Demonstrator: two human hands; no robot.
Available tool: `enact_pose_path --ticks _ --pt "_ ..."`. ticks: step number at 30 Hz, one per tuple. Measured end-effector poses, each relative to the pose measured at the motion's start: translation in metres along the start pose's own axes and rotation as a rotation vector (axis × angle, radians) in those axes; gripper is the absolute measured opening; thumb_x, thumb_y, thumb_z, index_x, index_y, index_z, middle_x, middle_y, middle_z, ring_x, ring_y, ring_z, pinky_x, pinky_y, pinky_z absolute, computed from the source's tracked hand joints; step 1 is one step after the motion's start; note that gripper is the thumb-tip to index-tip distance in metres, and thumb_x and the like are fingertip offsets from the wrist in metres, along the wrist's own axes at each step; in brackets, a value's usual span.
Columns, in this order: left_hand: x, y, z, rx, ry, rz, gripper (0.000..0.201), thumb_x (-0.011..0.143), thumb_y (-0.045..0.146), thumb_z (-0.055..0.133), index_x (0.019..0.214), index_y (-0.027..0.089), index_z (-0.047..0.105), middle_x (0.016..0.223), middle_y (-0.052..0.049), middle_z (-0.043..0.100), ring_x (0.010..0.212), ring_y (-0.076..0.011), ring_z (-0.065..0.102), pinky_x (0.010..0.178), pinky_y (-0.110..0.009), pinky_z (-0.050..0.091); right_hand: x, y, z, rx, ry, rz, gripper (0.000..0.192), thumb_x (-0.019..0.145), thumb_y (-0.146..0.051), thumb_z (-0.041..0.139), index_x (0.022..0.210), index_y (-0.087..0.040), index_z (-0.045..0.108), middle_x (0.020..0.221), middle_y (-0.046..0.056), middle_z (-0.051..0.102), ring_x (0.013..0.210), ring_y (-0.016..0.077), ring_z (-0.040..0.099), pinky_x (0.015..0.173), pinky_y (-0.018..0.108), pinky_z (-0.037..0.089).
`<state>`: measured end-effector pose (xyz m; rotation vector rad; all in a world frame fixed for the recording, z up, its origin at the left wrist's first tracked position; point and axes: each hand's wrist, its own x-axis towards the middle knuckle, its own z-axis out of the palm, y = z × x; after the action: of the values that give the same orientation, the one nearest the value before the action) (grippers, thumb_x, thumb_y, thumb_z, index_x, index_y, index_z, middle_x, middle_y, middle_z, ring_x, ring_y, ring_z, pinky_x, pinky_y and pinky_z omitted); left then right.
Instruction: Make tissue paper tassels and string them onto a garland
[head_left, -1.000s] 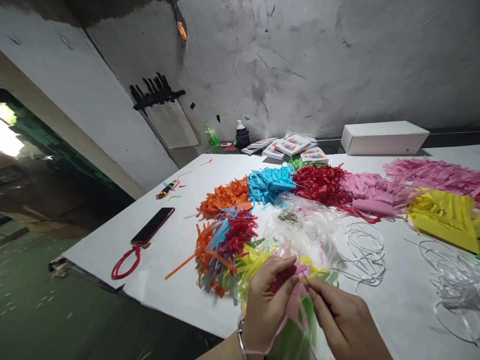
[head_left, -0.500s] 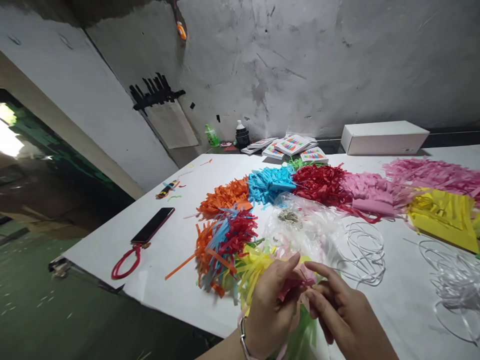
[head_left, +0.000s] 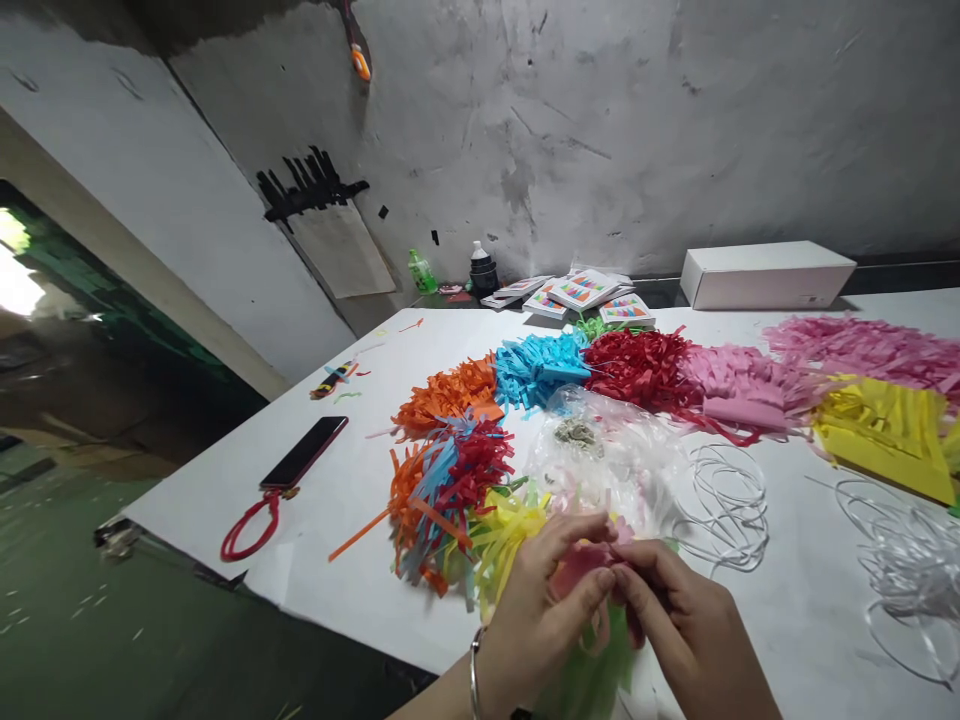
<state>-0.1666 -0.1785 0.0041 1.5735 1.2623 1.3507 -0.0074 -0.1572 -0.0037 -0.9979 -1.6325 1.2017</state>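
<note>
A white table (head_left: pixel 360 470) carries fringed paper bundles fanned in an arc from ten to two o'clock, sorted by colour: orange (head_left: pixel 450 395), blue (head_left: pixel 540 365), red (head_left: pixel 641 365), pink (head_left: pixel 739 385), yellow (head_left: pixel 885 435). At six o'clock a mixed tassel garland (head_left: pixel 457 495) trails leftward. The left hand (head_left: pixel 536 610) pinches a pink tassel (head_left: pixel 577 570) at its folded top, steadying it, while the right hand (head_left: pixel 679 625) has its fingertips pressed together on the same fold. A phone (head_left: pixel 306 451) lies at nine o'clock.
</note>
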Motion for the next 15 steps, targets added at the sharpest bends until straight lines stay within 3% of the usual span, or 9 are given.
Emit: enact_pose_path --ticks 2,4,9,12,15 --pt "0.005 0.004 0.0 -0.041 0.003 -0.001 0.012 0.09 0.029 0.068 0.095 0.021 0.075 0.1 -0.008 0.071 0.1 -0.0239 0.065 0.092 -0.035 0.049 0.0 0.002 0.0 -0.068 -0.034 -0.062 0.027 0.098 -0.044 0.051 0.087 -0.023 0.064 0.066 -0.002 0.064 0.054 0.0119 0.059 0.051 0.019 0.047" --pt "0.008 0.005 0.001 -0.054 0.043 0.007 0.017 0.091 0.03 0.066 0.081 0.019 0.073 0.088 -0.007 0.068 0.09 -0.0216 0.064 0.085 -0.032 0.049 0.0 0.003 0.0 -0.122 -0.051 -0.114 0.026 0.1 -0.041 0.048 0.089 -0.023 0.065 0.071 -0.001 0.066 0.058 0.0123 0.061 0.049 0.018 0.045" --pt "0.016 0.001 -0.002 -0.288 0.295 -0.127 0.024 0.092 0.039 0.066 0.08 0.018 0.067 0.082 -0.003 0.065 0.082 -0.0167 0.061 0.079 -0.026 0.047 0.003 0.009 -0.015 -0.334 -0.004 -0.238 0.022 0.1 -0.036 0.048 0.093 -0.024 0.066 0.081 0.0 0.069 0.065 0.0123 0.064 0.054 0.018 0.049" --pt "0.024 -0.001 -0.016 -0.568 0.391 -0.235 0.029 0.083 0.042 0.076 0.077 0.017 0.064 0.077 -0.001 0.064 0.076 -0.013 0.06 0.075 -0.022 0.049 0.004 0.024 -0.043 -0.477 -0.006 -0.273 0.019 0.098 -0.034 0.05 0.096 -0.026 0.067 0.083 0.0 0.072 0.067 0.0134 0.068 0.06 0.02 0.053" --pt "0.032 -0.004 -0.035 -0.801 0.439 -0.315 0.035 0.072 0.036 0.087 0.076 0.015 0.059 0.071 0.002 0.061 0.06 -0.007 0.054 0.058 -0.016 0.047 0.005 0.047 -0.089 -0.576 -0.008 -0.274 0.014 0.093 -0.037 0.058 0.092 -0.028 0.069 0.079 -0.002 0.073 0.064 0.0144 0.07 0.058 0.02 0.054"
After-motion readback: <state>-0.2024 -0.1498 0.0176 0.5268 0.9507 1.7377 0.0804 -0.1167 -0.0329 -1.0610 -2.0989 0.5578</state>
